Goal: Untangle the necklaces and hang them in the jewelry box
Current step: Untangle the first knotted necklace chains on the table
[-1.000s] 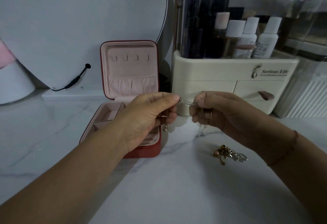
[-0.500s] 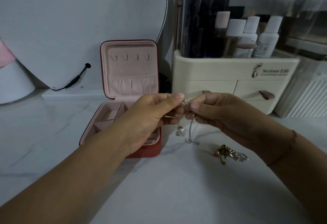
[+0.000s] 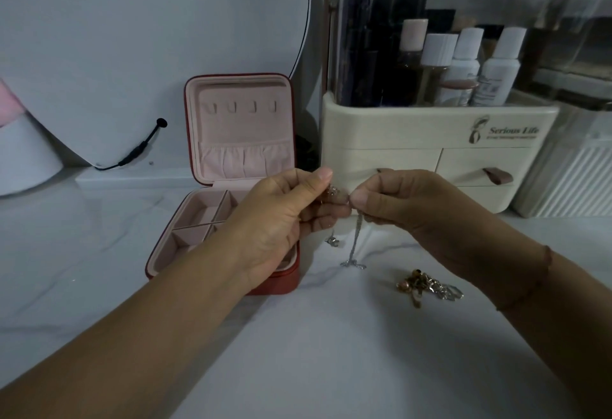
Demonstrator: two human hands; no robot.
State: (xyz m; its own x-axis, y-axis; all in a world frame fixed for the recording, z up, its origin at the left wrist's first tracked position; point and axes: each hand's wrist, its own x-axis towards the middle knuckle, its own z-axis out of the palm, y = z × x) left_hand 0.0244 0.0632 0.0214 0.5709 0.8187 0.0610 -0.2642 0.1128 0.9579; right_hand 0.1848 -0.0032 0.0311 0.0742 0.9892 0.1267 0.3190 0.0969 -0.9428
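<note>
A red jewelry box (image 3: 228,140) stands open at centre left, its pink lid upright with a row of small hooks (image 3: 241,107) and its tray partly hidden by my left wrist. My left hand (image 3: 281,216) and my right hand (image 3: 400,203) meet just right of the box, fingertips pinched together on a thin silver necklace (image 3: 356,246). Its chain hangs down between the hands to the white marble table (image 3: 298,352), with a small pendant dangling beside it. A tangled heap of gold and silver necklaces (image 3: 429,287) lies on the table below my right wrist.
A cream cosmetic organiser (image 3: 430,160) with two drawers and several bottles stands right behind my hands. A large round mirror (image 3: 149,37) with a black cable leans on the wall at back left. A white ribbed container (image 3: 569,180) sits at far right.
My hands have drawn together: a second ago the chain was stretched between them, now the fingertips touch and the chain hangs lower, its end reaching the table.
</note>
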